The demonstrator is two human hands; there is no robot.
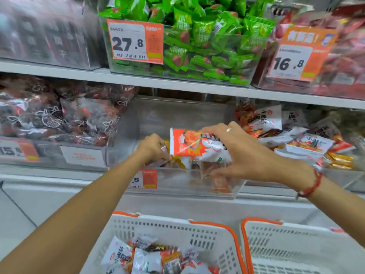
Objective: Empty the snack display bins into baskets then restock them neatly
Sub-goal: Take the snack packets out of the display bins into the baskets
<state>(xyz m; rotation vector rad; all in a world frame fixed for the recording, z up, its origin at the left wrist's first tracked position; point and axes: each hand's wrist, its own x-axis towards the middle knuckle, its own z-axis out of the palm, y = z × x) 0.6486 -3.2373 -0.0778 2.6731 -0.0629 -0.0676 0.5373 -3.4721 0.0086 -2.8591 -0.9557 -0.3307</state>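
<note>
Two bare hands reach into one clear plastic bin on the lower shelf, and this bin is almost empty, with smooth see-through walls and only a few packets left near its front. The right hand holds a small bunch of snack packets, orange and white, glossy and crinkled, with the fingers spread over the top and the thumb under them; I cannot count exactly how many packets are in the bunch. The left hand is curled tightly around some smaller wrappers, one of them yellow, at the left side of the same bin. On the right wrist there is one red beaded bracelet, and on one finger of the right hand one pale ring. Below, two white plastic baskets with orange rims and slotted walls stand side by side: the left basket has many mixed packets inside, and of the right basket only the wall and a part of the floor show. Above, one clear bin is full of green packets. Four orange price tags are visible, of which two can be read: 27.8 and 16.8.
</note>
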